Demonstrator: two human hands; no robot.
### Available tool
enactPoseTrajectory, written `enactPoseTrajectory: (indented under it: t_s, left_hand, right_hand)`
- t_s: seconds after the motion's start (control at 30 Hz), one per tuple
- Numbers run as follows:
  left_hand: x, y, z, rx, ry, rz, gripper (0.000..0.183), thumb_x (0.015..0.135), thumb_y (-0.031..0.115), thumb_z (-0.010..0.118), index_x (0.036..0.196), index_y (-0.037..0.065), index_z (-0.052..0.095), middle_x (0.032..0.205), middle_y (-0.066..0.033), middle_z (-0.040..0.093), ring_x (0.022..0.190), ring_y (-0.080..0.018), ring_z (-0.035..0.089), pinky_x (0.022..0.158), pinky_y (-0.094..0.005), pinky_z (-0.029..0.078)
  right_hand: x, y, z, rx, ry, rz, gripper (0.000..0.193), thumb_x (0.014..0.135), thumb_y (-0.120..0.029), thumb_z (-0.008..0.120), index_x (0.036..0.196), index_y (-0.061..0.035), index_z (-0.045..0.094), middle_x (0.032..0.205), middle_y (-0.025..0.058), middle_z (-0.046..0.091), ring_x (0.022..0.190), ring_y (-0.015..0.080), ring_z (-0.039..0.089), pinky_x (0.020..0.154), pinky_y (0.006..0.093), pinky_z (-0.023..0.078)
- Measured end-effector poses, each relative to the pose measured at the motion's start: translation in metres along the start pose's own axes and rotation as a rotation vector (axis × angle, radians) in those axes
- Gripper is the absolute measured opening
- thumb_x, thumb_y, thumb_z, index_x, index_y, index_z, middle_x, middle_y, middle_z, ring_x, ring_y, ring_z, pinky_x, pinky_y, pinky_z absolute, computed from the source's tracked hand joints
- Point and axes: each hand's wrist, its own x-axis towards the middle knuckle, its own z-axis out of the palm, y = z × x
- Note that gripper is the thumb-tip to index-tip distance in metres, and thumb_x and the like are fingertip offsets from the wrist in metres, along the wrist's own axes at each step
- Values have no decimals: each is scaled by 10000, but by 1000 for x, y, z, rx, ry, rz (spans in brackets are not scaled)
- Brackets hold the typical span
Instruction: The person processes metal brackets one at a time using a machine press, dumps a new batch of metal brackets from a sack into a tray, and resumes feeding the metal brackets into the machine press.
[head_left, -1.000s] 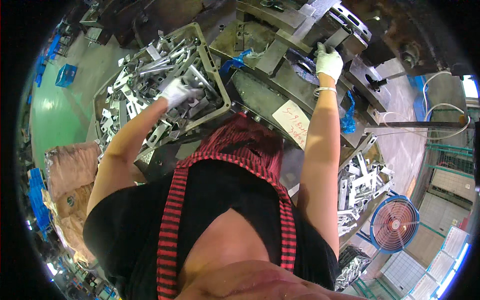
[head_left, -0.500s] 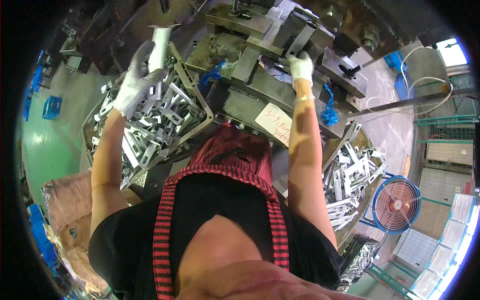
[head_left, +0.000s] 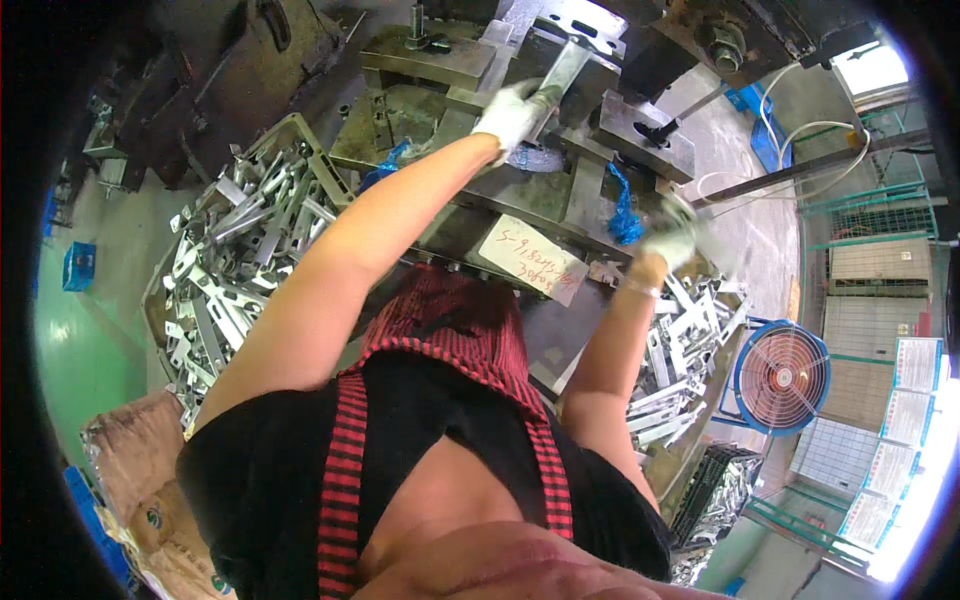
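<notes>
My left hand (head_left: 512, 117), in a white glove, is closed on a long silvery metal bracket (head_left: 563, 74). The bracket slants up and to the right, its far end on the steel press die (head_left: 520, 185) in front of me. My right hand (head_left: 675, 245), gloved too, is smeared by motion beside the die's right end. Below it lies a right-hand bin of metal brackets (head_left: 675, 375). A blurred greyish shape shows at the right fingers; whether they hold a part cannot be made out.
At the left stands a bin (head_left: 310, 150) heaped with metal brackets. A paper tag (head_left: 530, 258) with handwriting lies on the die's near edge, with a blue plastic strip (head_left: 624, 215) to its right. A blue-framed fan (head_left: 782, 377) stands at the right; dark press parts (head_left: 725, 45) overhang the die.
My left hand has swung from above the left bin to the die with a metal bracket. My right hand has left the die and moved right and nearer, over the right-hand bin's far end.
</notes>
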Motion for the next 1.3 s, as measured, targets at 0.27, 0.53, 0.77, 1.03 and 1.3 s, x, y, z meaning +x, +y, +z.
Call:
enactPoseTrajectory:
  t_s: [0.27,0.53,0.77,1.03,1.3]
  left_hand:
    - [0,-51,-2,389,197,138,521,791,289,561,1189,-23,435,1139,-214,517,1054,-270,511,889,-301,381]
    - [-153,-44,-202,1335,154,363,185,767,172,559,918,66,577,1009,-149,532,878,-295,546,722,-377,462]
    - [-188,-49,-258,1641,-132,57,666,658,238,663,1219,22,374,1217,-224,410,1059,-364,463,888,-394,397]
    - [-180,-49,-244,1630,-197,-65,357,659,216,604,972,48,568,671,-160,579,662,-333,594,572,-425,478]
    - [-169,-27,-224,1456,-873,-764,482,712,435,576,934,10,624,945,-172,611,871,-284,578,708,-367,461]
  right_hand:
    - [-39,45,49,-804,-276,-170,247,780,-224,577,927,-32,627,913,125,622,777,202,577,723,305,443]
    - [-42,81,159,-1407,-608,-277,312,767,-348,545,887,-79,646,865,172,613,849,335,578,766,384,448]
    - [-33,103,165,-1272,-628,-357,345,776,-355,533,905,-52,637,901,167,614,865,329,575,776,390,440]
    - [-33,90,157,-1401,-657,-366,410,775,-387,527,831,6,627,798,231,595,769,389,571,696,436,439]
    - [-8,125,142,-1141,-714,-180,324,798,-257,588,873,58,605,638,89,612,459,135,516,437,273,402]
